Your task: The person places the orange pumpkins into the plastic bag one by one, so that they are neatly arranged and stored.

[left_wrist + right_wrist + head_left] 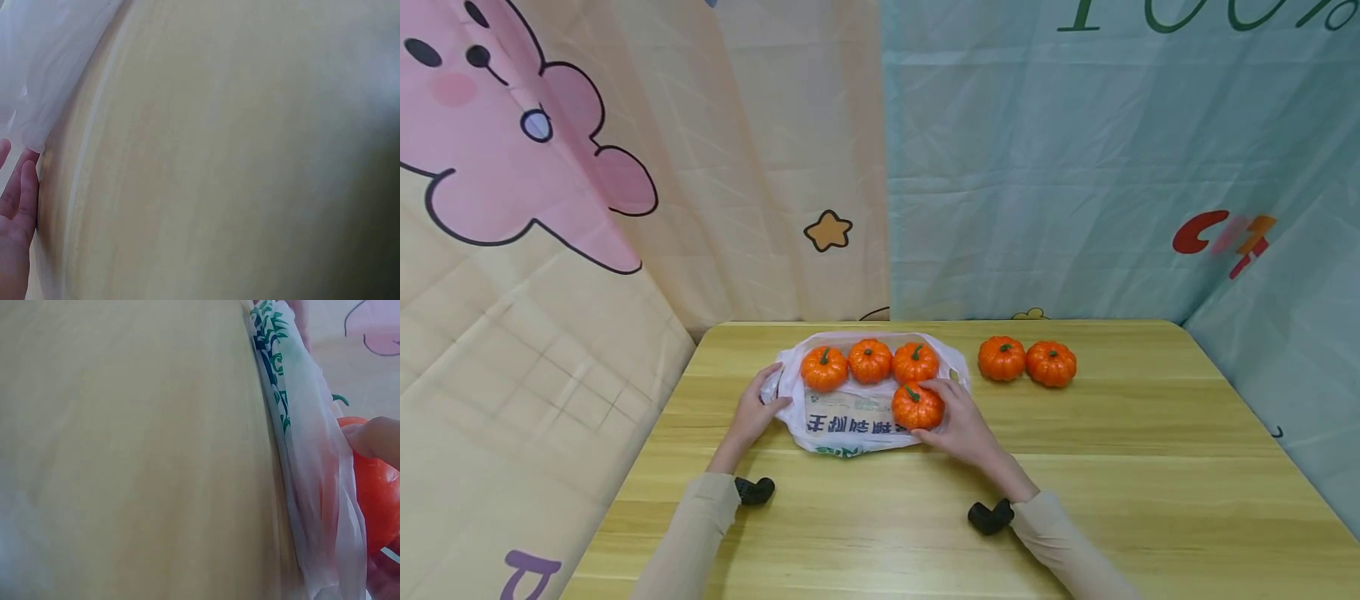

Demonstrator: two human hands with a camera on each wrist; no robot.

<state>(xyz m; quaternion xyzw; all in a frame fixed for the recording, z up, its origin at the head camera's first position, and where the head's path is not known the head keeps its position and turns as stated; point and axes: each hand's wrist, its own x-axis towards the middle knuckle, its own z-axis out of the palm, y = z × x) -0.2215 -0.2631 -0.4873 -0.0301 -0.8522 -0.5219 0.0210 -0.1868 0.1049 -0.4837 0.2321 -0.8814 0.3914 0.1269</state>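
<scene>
A white plastic bag (792,392) with printed lettering and a raised rim lies spread on the table. Three small orange pumpkins (870,362) with green stems sit in a row along its back part. At its front right, my right hand (958,421) grips another orange pumpkin (917,407) from the right side. The right wrist view shows the thumb on this pumpkin (378,494), just behind the bag's upright wall (312,444). My left hand (756,412) holds the bag's left edge between thumb and fingers. In the left wrist view, plastic (50,56) partly covers a fingertip.
Two more orange pumpkins (1002,358) (1051,364) stand side by side on the table, right of the bag. The wooden table (1150,467) has its back edge against printed curtains (1037,192). A black wrist device (990,517) sits at each sleeve cuff.
</scene>
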